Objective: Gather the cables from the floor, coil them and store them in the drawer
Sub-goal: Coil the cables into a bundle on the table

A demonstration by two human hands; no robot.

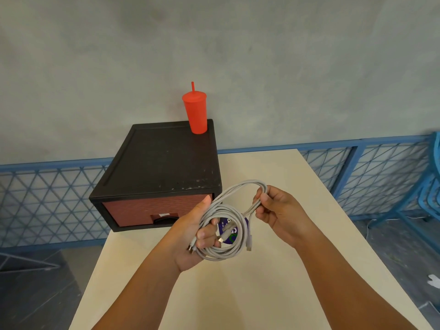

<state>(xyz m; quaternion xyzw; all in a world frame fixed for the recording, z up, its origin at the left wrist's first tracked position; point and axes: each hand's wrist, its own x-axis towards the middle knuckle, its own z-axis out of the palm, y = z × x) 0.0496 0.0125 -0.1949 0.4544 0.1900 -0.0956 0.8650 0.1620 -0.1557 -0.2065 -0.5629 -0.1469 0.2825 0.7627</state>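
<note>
Several pale cables [225, 207] hang in a loose coil just in front of the closed drawer [152, 208]. My left hand [190, 236] grips the wound turns and my right hand [281, 210] pinches the free loop. I should lay that loop flat onto the coil, plugs tucked in, before freeing a hand for the drawer.

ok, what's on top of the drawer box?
A red cup with lid and straw stands upright at the back right corner of the drawer box. Its drawer is shut, so the inside is hidden. The left hand and cables cover the front's right end.
</note>
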